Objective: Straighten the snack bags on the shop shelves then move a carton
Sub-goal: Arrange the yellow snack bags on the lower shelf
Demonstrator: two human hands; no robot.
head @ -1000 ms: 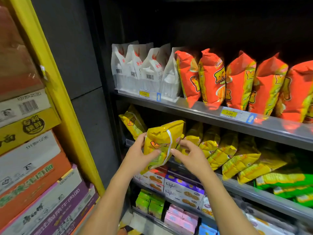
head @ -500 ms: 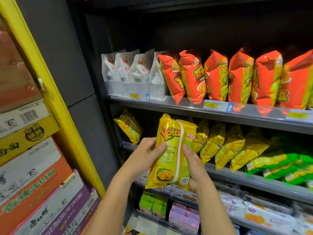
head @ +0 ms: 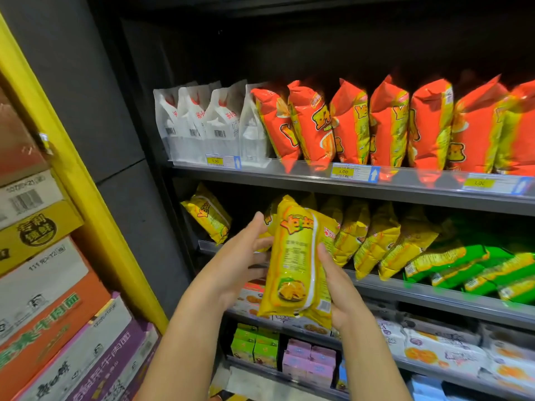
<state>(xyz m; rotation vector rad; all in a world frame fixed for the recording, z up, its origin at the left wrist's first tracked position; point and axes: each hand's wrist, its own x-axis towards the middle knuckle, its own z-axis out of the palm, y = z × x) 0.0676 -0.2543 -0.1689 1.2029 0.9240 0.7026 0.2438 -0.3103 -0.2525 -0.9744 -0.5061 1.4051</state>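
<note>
A yellow snack bag (head: 295, 264) stands upright in front of the middle shelf (head: 434, 296), its back label facing me. My left hand (head: 240, 264) holds its left side and my right hand (head: 338, 287) grips its right edge near the bottom. Behind it a row of yellow bags (head: 376, 235) leans rightward on that shelf. One more yellow bag (head: 208, 215) leans alone at the shelf's far left. Orange bags (head: 388, 123) and white bags (head: 202, 123) stand on the upper shelf (head: 318, 180).
Stacked cartons (head: 43, 285) fill the left side, beside a yellow post (head: 72, 180). Green bags (head: 477, 267) lie at the right of the middle shelf. Lower shelves hold small green boxes (head: 254, 345), pink boxes (head: 309, 363) and white packets (head: 445, 348).
The yellow bag has been turned from tilted to upright in both hands and lifted slightly off the shelf front. The camera has shifted a little to the right and nearer.
</note>
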